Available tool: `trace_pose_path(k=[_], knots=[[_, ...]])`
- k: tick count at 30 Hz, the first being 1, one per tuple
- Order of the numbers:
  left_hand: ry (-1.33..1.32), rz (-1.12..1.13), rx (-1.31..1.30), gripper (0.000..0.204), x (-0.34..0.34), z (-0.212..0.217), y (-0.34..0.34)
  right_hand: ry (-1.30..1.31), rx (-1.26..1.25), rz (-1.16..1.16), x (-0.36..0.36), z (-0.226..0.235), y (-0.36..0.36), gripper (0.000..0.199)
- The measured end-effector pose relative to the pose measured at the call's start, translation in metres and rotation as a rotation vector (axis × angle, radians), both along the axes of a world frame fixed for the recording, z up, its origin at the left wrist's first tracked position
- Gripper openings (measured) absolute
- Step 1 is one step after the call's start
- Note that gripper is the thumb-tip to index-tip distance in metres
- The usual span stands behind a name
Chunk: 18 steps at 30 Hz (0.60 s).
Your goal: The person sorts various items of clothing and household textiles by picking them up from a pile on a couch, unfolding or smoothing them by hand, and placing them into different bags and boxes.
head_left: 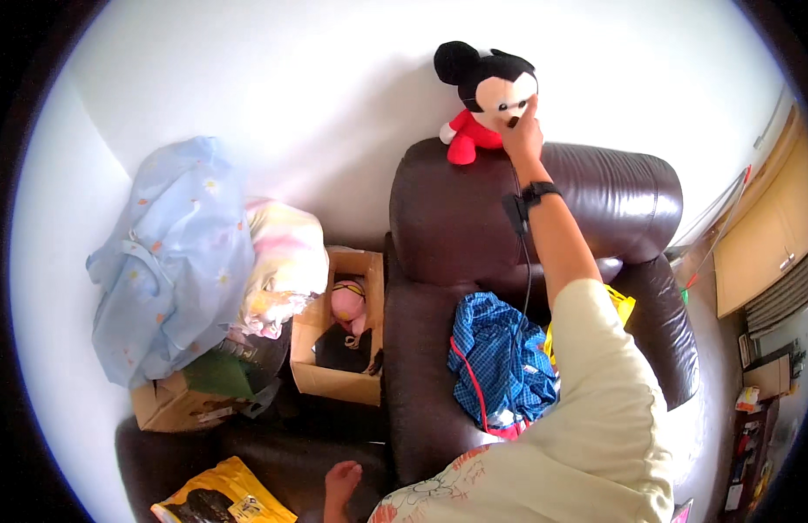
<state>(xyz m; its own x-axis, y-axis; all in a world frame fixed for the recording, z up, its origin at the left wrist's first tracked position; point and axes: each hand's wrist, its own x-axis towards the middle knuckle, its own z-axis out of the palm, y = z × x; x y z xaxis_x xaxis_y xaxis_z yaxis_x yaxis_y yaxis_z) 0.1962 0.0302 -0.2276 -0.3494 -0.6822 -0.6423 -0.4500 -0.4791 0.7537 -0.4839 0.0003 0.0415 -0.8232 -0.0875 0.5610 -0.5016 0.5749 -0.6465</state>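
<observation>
A black-eared plush toy [500,96] with a pale face and red body sits on top of the brown leather sofa back [596,187], against the white wall. My right hand [523,135] reaches up from the right and grips the side of its face, one finger pointing up along the cheek. A black wrist strap [535,193] with a cable is on that arm. Low in the view, my left hand [341,481] hovers over the sofa with its fingers curled in, and nothing shows in it.
A blue checked bag [500,357] with red trim and a yellow bag [619,305] lie on the sofa seat. Left stand an open cardboard box [339,383] holding a pink toy, another box [164,405] and a large light-blue bundle [173,261]. A yellow package [256,492] lies front left.
</observation>
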Motion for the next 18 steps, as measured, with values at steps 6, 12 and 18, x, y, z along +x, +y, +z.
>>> trace_pose_path(k=[6, 12, 18], knots=[[-0.065, -0.156, -0.221, 0.019, -0.015, 0.026, 0.001, 0.328, 0.203, -0.061, -0.077, 0.021, 0.017, 0.022], [0.024, -0.019, -0.028, 0.016, -0.007, 0.016, 0.003, 0.043, 0.254, 0.077, -0.060, -0.007, 0.040, 0.049], [0.036, -0.130, -0.121, 0.018, -0.015, 0.025, -0.003, 0.130, 0.270, -0.173, -0.025, 0.011, 0.044, 0.071]])
